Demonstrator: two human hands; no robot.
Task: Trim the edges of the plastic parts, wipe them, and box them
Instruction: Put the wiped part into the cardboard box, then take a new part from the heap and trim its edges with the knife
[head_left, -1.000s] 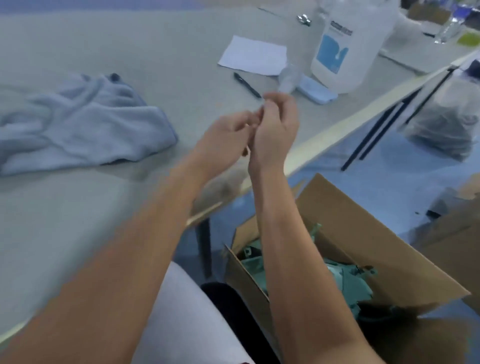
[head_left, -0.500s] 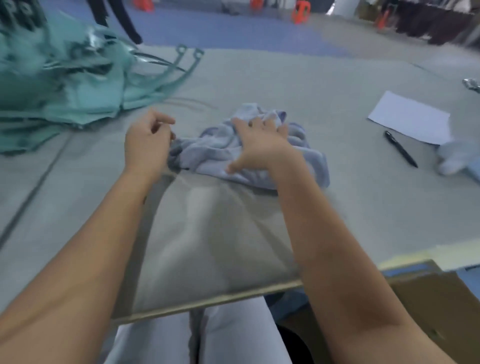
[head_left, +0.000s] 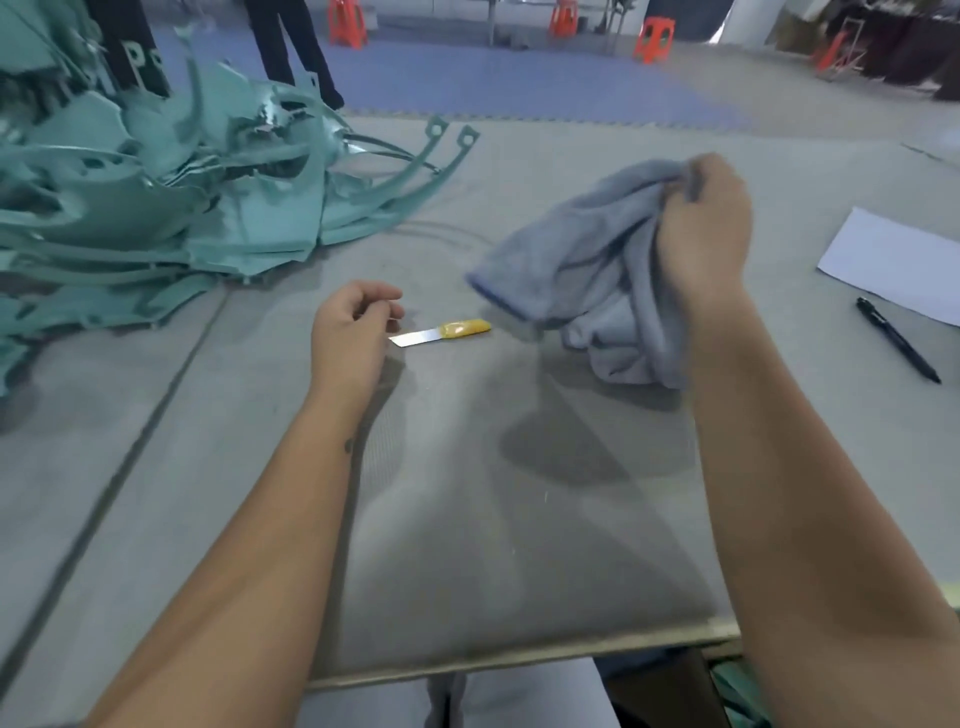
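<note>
Between parts: our right hand lifts the gripped cloth off the surface, our empty, loosely curled left hand must take the knife beside it, then a part from the untrimmed pile at far left

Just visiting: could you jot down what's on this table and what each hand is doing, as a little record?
Left hand: loosely curled, holding nothing, beside the knife
Right hand: grips the grey cloth, lifted off the table
Knife: yellow handle, flat on the table
Plastic parts: teal pile, far left
Paper, pen: right side
</note>
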